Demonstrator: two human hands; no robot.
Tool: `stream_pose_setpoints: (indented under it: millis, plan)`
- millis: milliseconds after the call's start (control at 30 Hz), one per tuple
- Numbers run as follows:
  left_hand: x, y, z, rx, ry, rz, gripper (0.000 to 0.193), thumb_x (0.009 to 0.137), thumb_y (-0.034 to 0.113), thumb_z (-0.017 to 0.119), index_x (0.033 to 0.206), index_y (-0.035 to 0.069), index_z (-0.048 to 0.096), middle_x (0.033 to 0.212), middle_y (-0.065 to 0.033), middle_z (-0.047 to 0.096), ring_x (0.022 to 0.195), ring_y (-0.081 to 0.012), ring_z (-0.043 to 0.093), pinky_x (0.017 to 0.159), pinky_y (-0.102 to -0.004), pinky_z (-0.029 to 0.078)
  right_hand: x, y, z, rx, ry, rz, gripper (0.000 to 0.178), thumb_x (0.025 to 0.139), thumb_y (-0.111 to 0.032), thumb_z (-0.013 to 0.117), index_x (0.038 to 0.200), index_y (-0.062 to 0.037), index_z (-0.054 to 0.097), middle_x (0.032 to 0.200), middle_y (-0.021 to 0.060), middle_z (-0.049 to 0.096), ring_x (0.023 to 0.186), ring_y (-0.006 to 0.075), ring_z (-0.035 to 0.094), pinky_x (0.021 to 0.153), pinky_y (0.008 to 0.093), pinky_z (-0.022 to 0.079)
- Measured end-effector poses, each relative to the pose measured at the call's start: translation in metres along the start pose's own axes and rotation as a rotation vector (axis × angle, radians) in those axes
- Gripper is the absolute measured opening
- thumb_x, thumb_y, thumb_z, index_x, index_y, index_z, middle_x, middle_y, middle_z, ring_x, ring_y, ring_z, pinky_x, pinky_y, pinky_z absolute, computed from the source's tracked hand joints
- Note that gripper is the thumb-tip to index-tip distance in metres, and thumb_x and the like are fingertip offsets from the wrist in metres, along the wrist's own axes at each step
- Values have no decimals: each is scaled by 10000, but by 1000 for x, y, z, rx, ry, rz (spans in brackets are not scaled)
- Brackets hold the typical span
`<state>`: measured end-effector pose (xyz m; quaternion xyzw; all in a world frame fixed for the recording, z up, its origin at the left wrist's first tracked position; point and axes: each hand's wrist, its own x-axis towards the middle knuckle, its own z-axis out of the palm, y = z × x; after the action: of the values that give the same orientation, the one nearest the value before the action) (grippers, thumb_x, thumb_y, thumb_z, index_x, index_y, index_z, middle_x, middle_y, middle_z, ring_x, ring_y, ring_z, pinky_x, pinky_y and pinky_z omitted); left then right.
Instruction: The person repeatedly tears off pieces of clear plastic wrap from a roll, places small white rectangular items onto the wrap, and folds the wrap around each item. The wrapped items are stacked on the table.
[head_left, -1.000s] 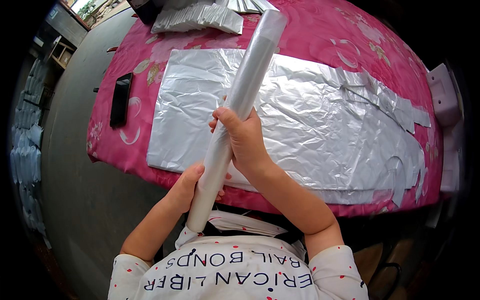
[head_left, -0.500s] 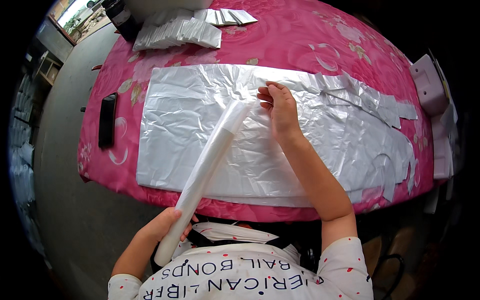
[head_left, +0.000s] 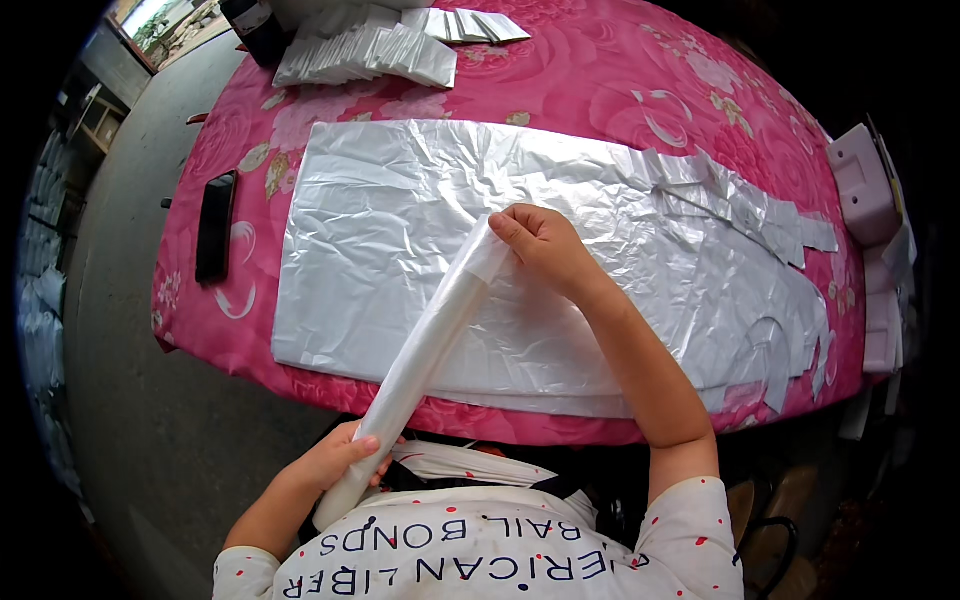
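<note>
Container: one dark, cylindrical bottle, upper left of the frame; contents cannot be made out from here. Beside it, a row of folded, silvery-white flat packets, leaning one on another.

Principal piece: one long, whitish, translucent plastic-film roll, slanting from the lower left-centre up to the middle of the frame. Surface smooth and glossy; the upper end clearer and thinner, the lower end denser and milky. Its upper part lies across the view of a broad, crinkled, silvery plastic sheet spread on the pink, flower-patterned, cloth-covered worktop.

Right hand: thumb and fingers pinching the roll's upper end. Left hand: fingers curled around the roll near its lower end.

Also noted: one black, rectangular phone, left of the sheet.

Change: half a second ago the right hand stood off the roll, just beside its upper end; now it grips there. The left hand has kept its hold.
</note>
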<state>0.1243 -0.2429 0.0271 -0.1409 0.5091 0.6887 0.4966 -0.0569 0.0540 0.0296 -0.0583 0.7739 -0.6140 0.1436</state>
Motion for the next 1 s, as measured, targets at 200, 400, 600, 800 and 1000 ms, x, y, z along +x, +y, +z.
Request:
stream_pose_setpoints:
  millis: [200, 400, 600, 800, 1000]
  plan:
    - [-1, -4, 1, 23, 43, -19, 595, 741, 472, 684, 1077, 12, 510, 741, -52, 558, 601, -119, 544, 581, -262, 465, -1, -2, -5, 38, -249, 89, 276, 824, -283, 663, 793, -11, 625, 623, -17, 534, 573, 49, 454, 532, 233, 386]
    - [-6, 1, 4, 145, 83, -14, 523, 736, 299, 716, 1117, 30, 479, 803, -62, 570, 666, -121, 559, 618, -280, 482, -13, 0, -7, 47, -120, 43, 208, 807, -191, 680, 761, -3, 605, 645, -15, 544, 593, 41, 453, 537, 228, 388]
    - [-17, -11, -21, 318, -20, -93, 521, 722, 192, 719, 1153, 13, 487, 916, -81, 595, 821, -156, 578, 762, -308, 477, -9, 21, -65, 8, 179, 12, 145, 851, -142, 637, 778, -20, 607, 637, -45, 531, 529, 21, 401, 467, 205, 328]
    - [-38, -9, -37, 501, -102, -220, 539, 709, 251, 742, 1149, 17, 537, 1069, -97, 610, 999, -179, 553, 883, -325, 426, -23, 39, -172, -35, 468, 96, 125, 855, -173, 636, 847, -50, 618, 627, -60, 515, 523, 4, 418, 417, 184, 300]
    - [-30, 33, -20, 915, -283, -255, 483, 706, 309, 740, 1068, 38, 571, 955, -110, 657, 897, -212, 620, 793, -313, 468, -28, 46, -194, -69, 479, -6, 138, 861, -171, 627, 868, -33, 632, 690, -44, 565, 569, 17, 463, 498, 177, 371]
